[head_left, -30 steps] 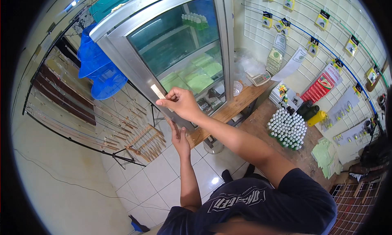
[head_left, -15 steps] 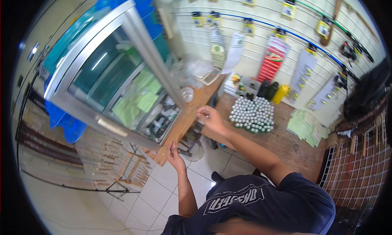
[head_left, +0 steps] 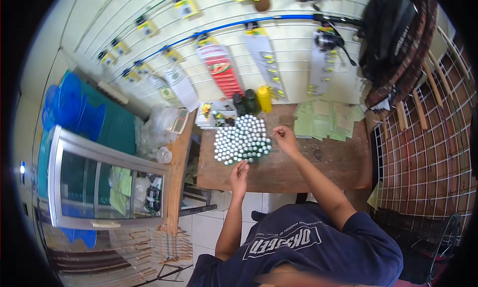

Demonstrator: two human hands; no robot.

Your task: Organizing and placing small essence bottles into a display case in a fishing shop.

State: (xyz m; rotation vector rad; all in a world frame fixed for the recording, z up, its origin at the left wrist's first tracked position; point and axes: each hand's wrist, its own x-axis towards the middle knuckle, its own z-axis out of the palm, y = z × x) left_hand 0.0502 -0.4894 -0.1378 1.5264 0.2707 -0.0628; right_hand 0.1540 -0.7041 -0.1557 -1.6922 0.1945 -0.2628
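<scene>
A dense cluster of small green vials with silver caps [head_left: 239,140] stands on the brown wooden table in front of me. My left hand [head_left: 240,175] is at the near edge of this cluster, its fingers loosely extended toward the caps, with nothing visible in it. To the right of the vials, my right hand [head_left: 285,138] hovers over the table, thumb and fingertips pinched together. Whatever it pinches is too small to make out.
Behind the vials are a white divided box [head_left: 215,114], dark bottles [head_left: 245,103] and a yellow bottle [head_left: 264,99]. Green paper packets [head_left: 326,120] lie at the table's back right. A glass display cabinet [head_left: 107,180] stands left; a blue fishing rod [head_left: 219,29] hangs on the wall rack.
My view has turned right, from the cabinet to the table. Both hands have moved from beside the wooden ledge under the cabinet to the vials.
</scene>
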